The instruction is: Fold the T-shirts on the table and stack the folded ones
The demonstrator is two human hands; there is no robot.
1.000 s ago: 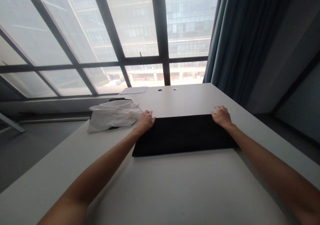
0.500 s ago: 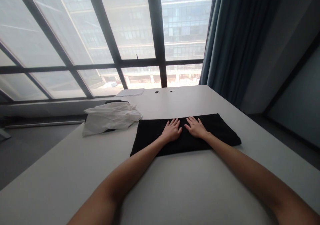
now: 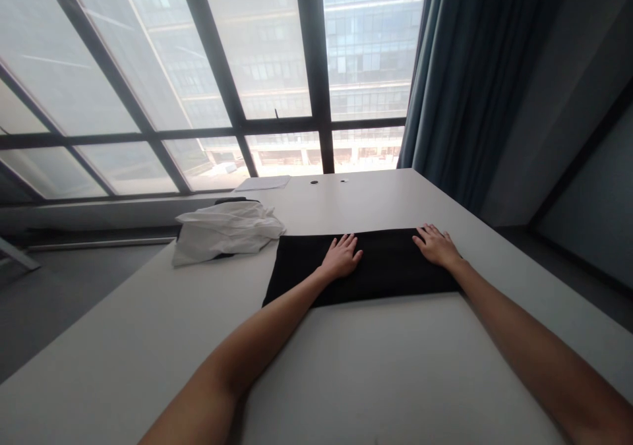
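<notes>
A folded black cloth, perhaps a garment, lies flat as a long rectangle across the white table. Pressed on its middle, a little left of centre, is my left hand, palm down with the fingers spread. My right hand rests flat on the cloth's right end, fingers stretched toward the far edge. Neither hand grips anything. My right hand and wrist hide part of the cloth's right edge, and my left forearm crosses its near left corner.
Left of the black cloth lies a crumpled white cloth with something dark under it. White sheets sit at the table's far left corner. Beyond stand large windows and a blue curtain on the right.
My right hand has slid rightward over the black cloth, from near the middle to its right end. My left hand stays in place. The view has shifted slightly.
</notes>
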